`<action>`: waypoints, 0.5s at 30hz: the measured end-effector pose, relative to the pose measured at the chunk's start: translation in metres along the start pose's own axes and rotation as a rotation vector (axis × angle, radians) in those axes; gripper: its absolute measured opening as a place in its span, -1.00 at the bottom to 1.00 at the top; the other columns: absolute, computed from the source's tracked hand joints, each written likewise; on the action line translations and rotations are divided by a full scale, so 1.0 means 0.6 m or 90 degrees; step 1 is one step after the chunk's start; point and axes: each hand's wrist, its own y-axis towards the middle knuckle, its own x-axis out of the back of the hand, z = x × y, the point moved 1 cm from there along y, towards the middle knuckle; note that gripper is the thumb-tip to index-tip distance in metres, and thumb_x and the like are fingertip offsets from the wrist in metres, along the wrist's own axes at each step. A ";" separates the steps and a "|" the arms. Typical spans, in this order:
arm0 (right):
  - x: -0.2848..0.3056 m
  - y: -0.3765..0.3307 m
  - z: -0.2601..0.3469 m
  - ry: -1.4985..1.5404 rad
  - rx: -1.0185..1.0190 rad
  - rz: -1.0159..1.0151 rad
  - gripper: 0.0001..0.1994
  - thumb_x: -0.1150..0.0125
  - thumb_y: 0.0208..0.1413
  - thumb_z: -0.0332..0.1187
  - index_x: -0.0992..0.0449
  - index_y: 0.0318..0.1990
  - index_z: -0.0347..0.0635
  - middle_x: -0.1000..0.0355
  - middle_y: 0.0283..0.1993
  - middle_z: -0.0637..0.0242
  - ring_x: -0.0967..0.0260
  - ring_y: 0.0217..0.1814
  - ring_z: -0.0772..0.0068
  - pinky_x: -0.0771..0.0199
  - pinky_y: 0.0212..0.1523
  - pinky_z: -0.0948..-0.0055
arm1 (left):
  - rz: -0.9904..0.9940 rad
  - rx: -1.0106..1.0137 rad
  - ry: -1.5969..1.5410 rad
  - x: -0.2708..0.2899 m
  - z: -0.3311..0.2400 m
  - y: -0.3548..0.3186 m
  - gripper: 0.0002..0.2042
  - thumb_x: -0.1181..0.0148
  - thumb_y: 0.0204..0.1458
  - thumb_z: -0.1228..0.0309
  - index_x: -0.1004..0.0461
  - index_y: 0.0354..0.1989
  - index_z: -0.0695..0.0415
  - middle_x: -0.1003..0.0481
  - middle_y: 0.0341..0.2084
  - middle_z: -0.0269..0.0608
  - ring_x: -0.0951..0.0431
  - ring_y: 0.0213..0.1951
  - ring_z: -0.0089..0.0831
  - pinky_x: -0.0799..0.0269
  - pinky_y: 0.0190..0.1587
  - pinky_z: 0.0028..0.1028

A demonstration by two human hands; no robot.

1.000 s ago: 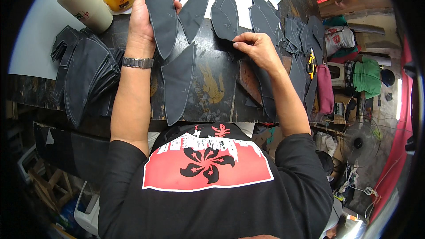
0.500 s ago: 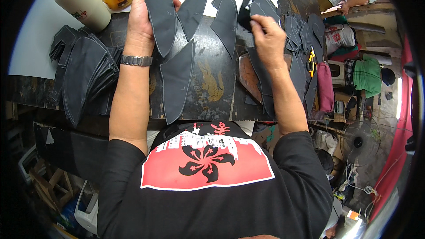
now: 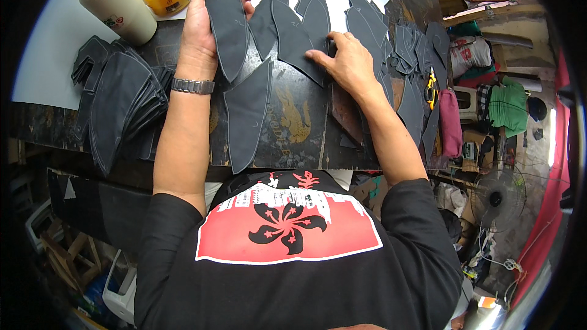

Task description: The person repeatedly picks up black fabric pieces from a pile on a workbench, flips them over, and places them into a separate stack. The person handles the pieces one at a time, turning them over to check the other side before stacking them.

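Currently: left hand [image 3: 199, 33], fingers curled around one dark leaf-shaped leather piece [image 3: 227, 24] above the counter [image 3: 306, 128]; right hand [image 3: 348, 61], fingers flat, pressing another cut piece [image 3: 293, 40] there.

1. Bench [image 3: 293, 140] – dark, worn top with a faded gold motif; the far part is covered by a pale sheet [image 3: 55, 55].
2. Under the bench at left: wooden frame [image 3: 61, 250] and a white plastic stool [image 3: 119, 293].
3. Right side is cluttered – floor fan [image 3: 496, 197], green cloth [image 3: 504, 107], a sack [image 3: 468, 55], cables on the floor.
4. Red fabric [image 3: 550, 208] hangs along the right edge.
5. Light is bright and even, daylight-like at far right.
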 end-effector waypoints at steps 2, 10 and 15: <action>-0.006 0.008 0.000 -0.002 -0.015 0.018 -0.34 -0.43 -0.05 0.11 -0.54 -0.02 -0.35 -0.52 -0.10 -0.02 -0.52 -0.06 -0.01 -0.50 -0.04 0.10 | 0.004 0.005 -0.001 -0.001 0.001 0.001 -0.43 -0.09 0.24 -0.02 -0.37 0.05 0.36 -0.54 -0.12 0.04 -0.58 -0.12 -0.26 -0.62 -0.19 -0.34; -0.020 -0.009 0.042 0.105 -0.016 0.043 -0.45 -0.38 0.01 -0.31 -0.30 0.15 -0.15 -0.52 -0.14 -0.06 -0.52 -0.05 -0.06 -0.50 -0.08 0.02 | 0.010 0.021 -0.005 -0.001 -0.001 0.000 -0.41 -0.11 0.23 -0.03 -0.39 0.02 0.40 -0.54 -0.14 0.03 -0.59 -0.16 -0.28 -0.62 -0.20 -0.36; -0.016 -0.014 0.030 -0.042 0.024 -0.089 -0.30 -0.48 -0.06 -0.14 -0.29 0.21 -0.21 -0.41 -0.02 0.00 -0.41 0.02 -0.05 -0.47 -0.03 0.02 | -0.013 0.022 -0.014 0.001 0.003 0.005 -0.40 -0.10 0.22 -0.05 -0.41 -0.01 0.40 -0.54 -0.17 0.02 -0.60 -0.19 -0.29 -0.62 -0.22 -0.38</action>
